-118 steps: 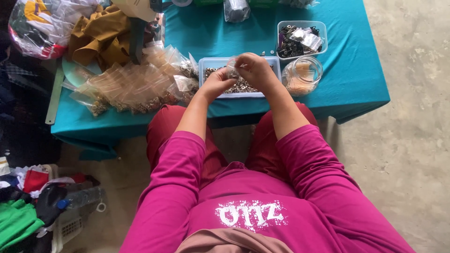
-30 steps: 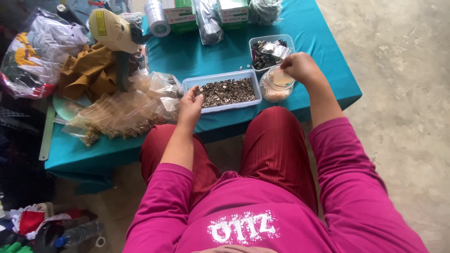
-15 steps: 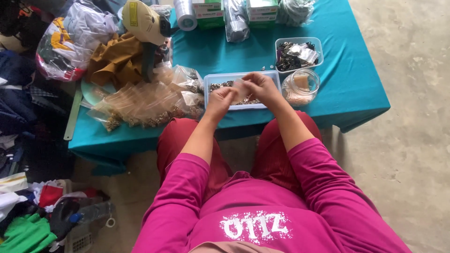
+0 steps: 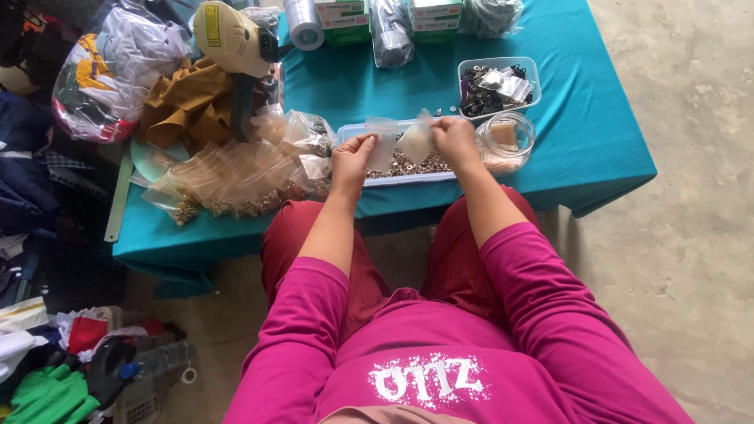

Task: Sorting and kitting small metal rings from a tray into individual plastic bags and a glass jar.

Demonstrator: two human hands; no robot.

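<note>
Fingers of the left hand (image 4: pixel 353 157) pinch together on one small clear bag (image 4: pixel 382 144), and fingers of the right hand (image 4: pixel 455 140) pinch a second clear bag (image 4: pixel 416 141); both bags hang side by side over the shallow tray (image 4: pixel 408 179) of small metal pieces on the teal surface (image 4: pixel 597 149). Each bag looks thin, see-through and slightly crumpled. Whether either bag holds anything is hard to make out

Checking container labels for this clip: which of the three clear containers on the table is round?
The round container, beside the right hand. The long tray of small metal pieces and the tub of dark clips behind it are rectangular.
</note>
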